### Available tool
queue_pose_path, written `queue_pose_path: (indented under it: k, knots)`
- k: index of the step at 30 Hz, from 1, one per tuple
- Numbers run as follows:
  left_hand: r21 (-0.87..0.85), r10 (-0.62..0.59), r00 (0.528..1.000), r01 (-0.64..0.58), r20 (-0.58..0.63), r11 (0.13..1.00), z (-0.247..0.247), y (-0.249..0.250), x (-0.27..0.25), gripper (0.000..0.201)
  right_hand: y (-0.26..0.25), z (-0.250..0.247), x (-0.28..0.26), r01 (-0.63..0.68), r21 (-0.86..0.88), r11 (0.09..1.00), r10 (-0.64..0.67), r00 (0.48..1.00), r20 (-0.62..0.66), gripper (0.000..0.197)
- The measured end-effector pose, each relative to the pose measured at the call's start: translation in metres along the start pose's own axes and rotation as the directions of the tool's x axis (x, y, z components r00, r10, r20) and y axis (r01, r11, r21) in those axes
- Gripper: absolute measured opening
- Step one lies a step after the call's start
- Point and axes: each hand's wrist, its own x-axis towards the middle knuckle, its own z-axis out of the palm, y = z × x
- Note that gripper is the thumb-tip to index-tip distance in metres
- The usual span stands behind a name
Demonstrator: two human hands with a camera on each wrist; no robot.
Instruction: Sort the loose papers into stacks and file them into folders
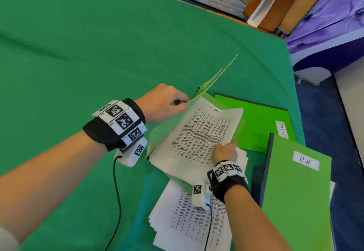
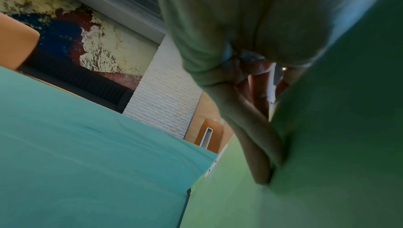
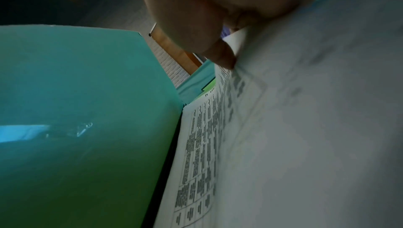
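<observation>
- looked like an office or study room set up for recording, going by the paperwork on show.
- a green cloth (image 1: 98, 44) covered the whole table.
- green folders (image 1: 295, 191) carried handwritten labels, one reading "h.r" (image 1: 305, 160).
- printed sheets (image 1: 197, 221) lay in stacks.
- a white brick wall (image 2: 161, 100) stood behind, with a peeling painted mural (image 2: 87, 42) beside it.
- wooden panels (image 1: 275, 4) leaned at the back, over blue carpet (image 1: 325, 122).

3 green folders (image 1: 252, 120), 2 paper stacks (image 1: 197, 134), 2 hands (image 1: 163, 105)
</observation>
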Motion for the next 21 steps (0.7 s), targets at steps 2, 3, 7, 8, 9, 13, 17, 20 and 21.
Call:
queue_pose_path:
  k: [2,3,7,8,9,13,17,20,21]
  knots:
    - [-0.033,-0.002,1.0,0.003,0.026,0.999,0.003,-0.002,0.002,0.031,0.001,0.0,0.004,-0.01,-0.017,1.0,0.01,1.0,0.017,0.036]
    - [-0.051,0.0,0.999,0.002,0.036,0.999,0.003,-0.002,0.002,0.032,0.003,-0.001,0.005,-0.024,-0.021,1.0,0.024,1.0,0.01,0.037]
    - [-0.119,0.004,0.998,0.004,0.064,0.993,0.004,0.002,0.006,0.03,0.013,-0.007,0.005,-0.091,0.044,0.995,0.092,0.995,-0.024,0.043]
    - [-0.127,0.0,0.997,0.011,0.083,0.992,0.005,0.004,0.006,0.032,0.015,-0.006,0.007,-0.082,0.061,0.995,0.084,0.996,-0.021,0.043]
    - [-0.147,-0.003,0.994,0.019,0.112,0.989,0.006,0.005,0.005,0.037,0.016,-0.004,0.007,-0.06,0.081,0.995,0.06,0.998,-0.001,0.041]
    - [-0.19,-0.018,0.963,0.072,0.27,0.979,0.02,0.006,0.004,0.066,0.016,-0.004,0.008,-0.029,0.214,0.976,0.013,0.997,0.073,0.051]
    - [0.224,-0.298,0.862,0.222,0.409,0.949,0.059,-0.035,0.012,0.11,0.033,-0.013,0.025,-0.247,0.372,0.895,0.218,0.969,0.119,0.048]
    - [0.402,-0.493,0.732,0.32,0.47,0.858,0.093,-0.055,0.011,0.115,0.073,0.006,0.058,-0.3,0.393,0.869,0.244,0.952,0.187,0.064]
    - [0.427,-0.538,0.726,0.362,0.428,0.828,0.102,-0.057,0.012,0.111,0.07,0.005,0.055,-0.298,0.39,0.871,0.237,0.951,0.197,0.065]
